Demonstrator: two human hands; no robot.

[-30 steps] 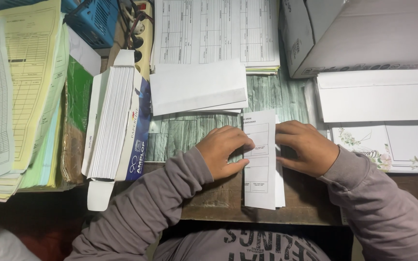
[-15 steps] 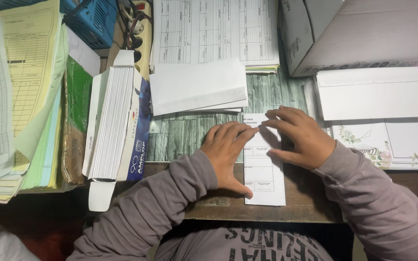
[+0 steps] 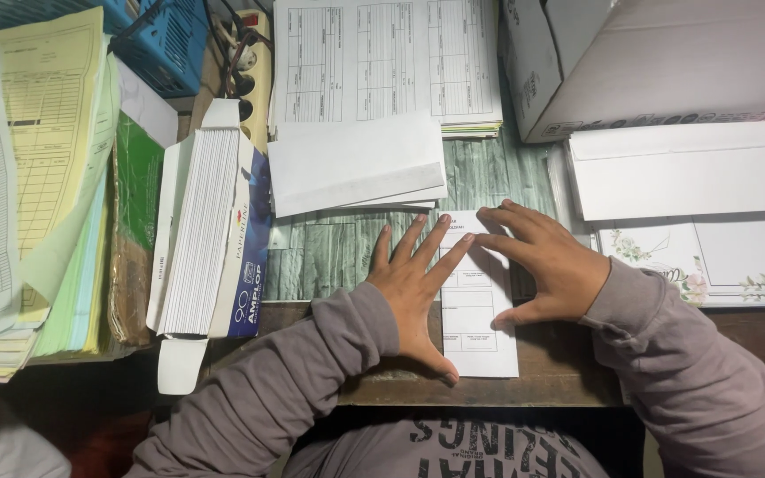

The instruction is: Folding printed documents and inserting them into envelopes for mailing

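A folded white printed form (image 3: 480, 329) lies lengthwise on the desk in front of me. My left hand (image 3: 413, 281) lies flat with fingers spread, pressing on the form's left edge, thumb near its lower corner. My right hand (image 3: 546, 265) presses flat on the form's right side and top, fingers pointing left across it. Neither hand grips anything.
An open box of white envelopes (image 3: 205, 235) stands to the left, beside stacks of yellow and green forms (image 3: 46, 177). Loose white envelopes (image 3: 356, 164) and printed sheets (image 3: 382, 57) lie behind. A cardboard box (image 3: 657, 62), an envelope (image 3: 679, 168) and floral cards (image 3: 701, 261) sit right.
The form has been folded narrower and flattened. My left fingers have spread and slid up along its edge; my right hand has moved from its side onto its top, pressing down.
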